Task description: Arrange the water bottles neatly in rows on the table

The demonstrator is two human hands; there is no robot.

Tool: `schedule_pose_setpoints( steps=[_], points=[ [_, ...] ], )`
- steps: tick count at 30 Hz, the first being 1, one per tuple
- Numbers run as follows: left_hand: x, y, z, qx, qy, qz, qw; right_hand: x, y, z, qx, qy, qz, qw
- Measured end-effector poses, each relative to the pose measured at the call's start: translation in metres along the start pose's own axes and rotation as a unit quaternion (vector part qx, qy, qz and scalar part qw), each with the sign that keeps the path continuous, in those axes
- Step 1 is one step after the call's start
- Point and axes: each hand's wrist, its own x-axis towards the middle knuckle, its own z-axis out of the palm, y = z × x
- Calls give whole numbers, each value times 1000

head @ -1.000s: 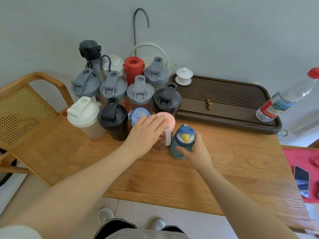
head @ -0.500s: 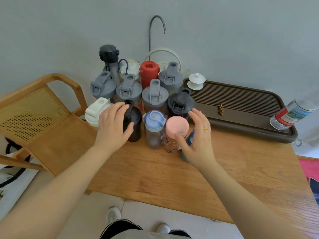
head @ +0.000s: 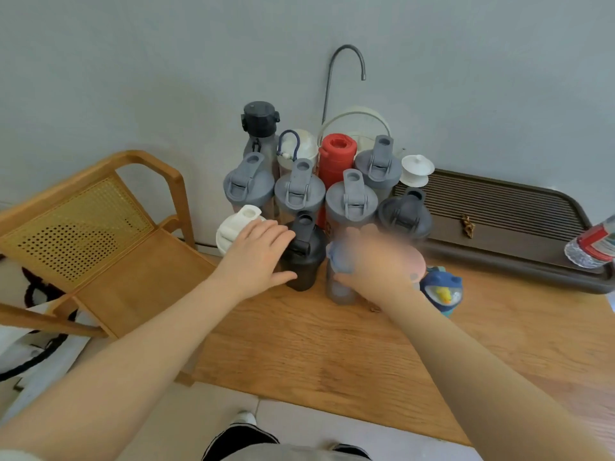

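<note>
Several bottles stand packed at the back left of the wooden table (head: 332,361). Grey-lidded shakers (head: 299,191) and a red bottle (head: 336,158) are behind. In front are a white shaker (head: 238,221), a black shaker (head: 307,257), a blue-lidded clear bottle (head: 339,291), a pink-lidded bottle (head: 420,264) and a small navy child's bottle (head: 444,291). My left hand (head: 256,254) wraps the black shaker's left side, thumb in front. My right hand (head: 376,264) is motion-blurred over the blue-lidded bottle and hides most of its lid.
A dark slatted tea tray (head: 499,221) fills the back right, with a white lidded cup (head: 417,169) at its corner and a plastic water bottle (head: 592,247) lying on its right end. A wooden cane chair (head: 100,247) adjoins the table's left side. A curved tap (head: 346,54) rises behind.
My left hand went from the pink lid to the black shaker. My right hand left the navy child's bottle and swung left over the blue-lidded bottle. The view shifted left.
</note>
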Motion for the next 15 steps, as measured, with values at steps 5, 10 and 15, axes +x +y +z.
schedule_pose_setpoints(
  steps=[5,10,15],
  points=[
    [-7,9,-4,-164,-15,95,982,-20,-25,0,76,-31,-112,990],
    [-15,-5,-13,-336,-125,21,933,-16,-54,7,196,-19,-107,974],
    [-28,-23,-12,-324,-160,55,931,-8,-64,9,277,-80,-138,948]
  ],
)
